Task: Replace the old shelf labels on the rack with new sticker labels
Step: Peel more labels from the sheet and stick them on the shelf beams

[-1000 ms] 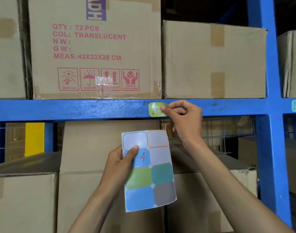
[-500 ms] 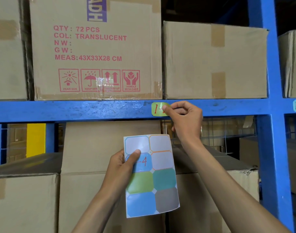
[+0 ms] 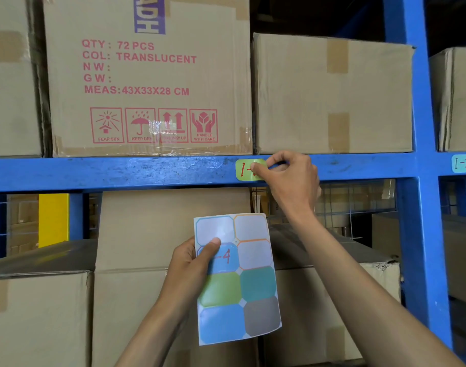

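A green label (image 3: 244,169) with red writing sticks on the blue shelf beam (image 3: 120,172). My right hand (image 3: 290,178) pinches the label's right edge between thumb and fingers, hiding part of the writing. My left hand (image 3: 189,268) holds a sticker sheet (image 3: 240,282) upright below the beam, thumb over a blue sticker marked "-4". The sheet carries several coloured stickers and some blank spots at the top.
Cardboard boxes (image 3: 147,75) fill the shelf above the beam and more boxes (image 3: 136,234) stand below. A blue upright post (image 3: 419,221) rises at the right. A pale blue label "1-3" (image 3: 463,163) sits on the beam beyond the post.
The green label shifted slightly right on the beam with my right hand still pinching it. My left hand lowered the sheet a little.
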A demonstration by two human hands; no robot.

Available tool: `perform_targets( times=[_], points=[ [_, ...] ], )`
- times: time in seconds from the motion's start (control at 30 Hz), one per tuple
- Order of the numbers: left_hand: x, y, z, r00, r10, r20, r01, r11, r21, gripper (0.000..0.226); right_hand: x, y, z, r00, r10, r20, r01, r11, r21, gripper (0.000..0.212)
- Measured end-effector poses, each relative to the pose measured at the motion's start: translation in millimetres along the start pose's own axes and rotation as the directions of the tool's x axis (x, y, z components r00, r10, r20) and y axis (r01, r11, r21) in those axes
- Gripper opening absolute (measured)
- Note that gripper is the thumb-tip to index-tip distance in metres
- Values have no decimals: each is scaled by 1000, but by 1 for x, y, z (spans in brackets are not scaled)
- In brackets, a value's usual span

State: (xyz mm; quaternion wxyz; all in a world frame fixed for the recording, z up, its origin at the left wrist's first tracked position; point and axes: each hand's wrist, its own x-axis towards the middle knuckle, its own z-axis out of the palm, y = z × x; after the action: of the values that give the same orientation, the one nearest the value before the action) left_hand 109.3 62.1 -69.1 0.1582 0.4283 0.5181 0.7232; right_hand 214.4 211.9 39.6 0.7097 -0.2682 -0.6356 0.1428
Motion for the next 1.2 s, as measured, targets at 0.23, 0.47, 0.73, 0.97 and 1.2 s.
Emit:
perform_targets(
  times=[0.23, 0.47, 0.73, 0.97, 1.2],
  points=[
    [-4, 2, 1, 1000, -3, 6, 3, 1000, -9, 19, 5, 6, -8, 995, 59, 86, -64, 997, 54, 45],
    [-5, 3, -1, 1000, -5, 8, 5, 1000, -4, 20, 1, 11, -9, 997, 30, 70, -39, 991, 130, 31],
    [-7, -2, -7, 1000, -14, -2, 14, 1000, -1, 20, -10, 34, -9, 991, -93, 99, 69, 973, 222, 35],
    [-9, -3, -9, 1000, -15, 9, 15, 1000, -7, 19, -19, 9, 0, 974, -224, -18, 222, 973, -62, 46],
    [-11, -5, -18, 1000, -13, 13, 14, 1000, -14, 20, -15, -19, 17, 980, -164, -109, 150, 981, -124, 60]
  ],
)
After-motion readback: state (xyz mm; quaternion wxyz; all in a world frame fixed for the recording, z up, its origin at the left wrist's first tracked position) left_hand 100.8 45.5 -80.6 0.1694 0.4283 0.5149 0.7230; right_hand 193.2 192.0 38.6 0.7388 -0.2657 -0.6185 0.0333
